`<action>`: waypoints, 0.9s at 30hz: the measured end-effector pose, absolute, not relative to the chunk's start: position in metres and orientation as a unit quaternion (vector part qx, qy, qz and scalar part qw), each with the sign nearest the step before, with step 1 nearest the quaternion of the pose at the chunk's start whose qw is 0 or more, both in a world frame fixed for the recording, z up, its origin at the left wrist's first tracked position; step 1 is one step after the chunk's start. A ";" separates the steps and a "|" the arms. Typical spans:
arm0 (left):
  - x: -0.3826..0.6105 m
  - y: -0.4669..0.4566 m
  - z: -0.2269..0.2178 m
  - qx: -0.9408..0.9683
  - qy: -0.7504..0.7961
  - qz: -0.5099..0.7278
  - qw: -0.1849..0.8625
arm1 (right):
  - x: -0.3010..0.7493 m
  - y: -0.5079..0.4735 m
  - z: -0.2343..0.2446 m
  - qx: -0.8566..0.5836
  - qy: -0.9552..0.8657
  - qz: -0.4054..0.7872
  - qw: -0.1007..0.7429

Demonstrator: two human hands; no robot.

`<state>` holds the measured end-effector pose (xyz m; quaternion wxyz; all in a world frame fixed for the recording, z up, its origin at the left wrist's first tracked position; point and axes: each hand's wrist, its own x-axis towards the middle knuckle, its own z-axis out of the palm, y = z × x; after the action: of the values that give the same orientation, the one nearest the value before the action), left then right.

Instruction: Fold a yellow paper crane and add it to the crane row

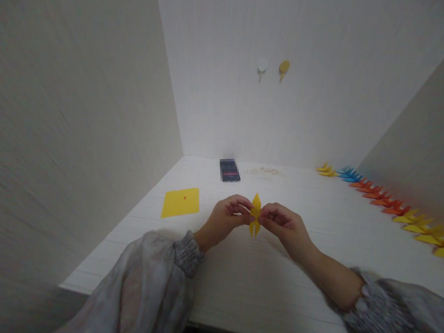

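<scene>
White bench (pixel 249 283) in a pale, bare corner — a small yellow fold held up between two hands.
The left hand (pixel 224 218) and right hand (pixel 283 225) meet over the bench's middle, the fingers of each closed in a pinch on either side of the folded yellow paper (pixel 255 214), which stands upright, clear of the surface. A flat yellow sheet (pixel 180 202) lies to the left, a phone (pixel 229 170) farther back, and a row of folded pieces (pixel 393 208) lines the right edge. The crease should come out cleanest with both pinches close to the fold line, pressing evenly — no twisting.

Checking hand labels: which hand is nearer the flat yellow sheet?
Left. The left hand is just right of the yellow sheet; the right hand is farther, both pinching folded paper.
</scene>
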<state>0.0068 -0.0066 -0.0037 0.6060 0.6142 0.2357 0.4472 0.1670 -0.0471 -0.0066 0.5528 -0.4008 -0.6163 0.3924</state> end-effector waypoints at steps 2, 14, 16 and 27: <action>0.006 -0.008 -0.002 0.636 0.223 0.457 0.581 | 0.168 -0.048 -0.006 -0.390 -0.633 0.382 0.549; 0.002 -0.010 0.001 0.682 0.179 0.502 0.501 | 0.169 -0.051 -0.002 -0.349 -0.719 0.296 0.522; 0.002 -0.010 0.001 0.688 0.176 0.496 0.499 | 0.169 -0.051 -0.002 -0.345 -0.718 0.299 0.525; -0.002 -0.013 0.004 0.688 0.187 0.464 0.526 | 0.165 -0.052 -0.007 -0.348 -0.642 0.389 0.561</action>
<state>-0.0019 -0.0128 0.0043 0.5255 0.6881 0.1869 0.4641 0.1654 -0.0524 -0.0069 0.5612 -0.3476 -0.6425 0.3891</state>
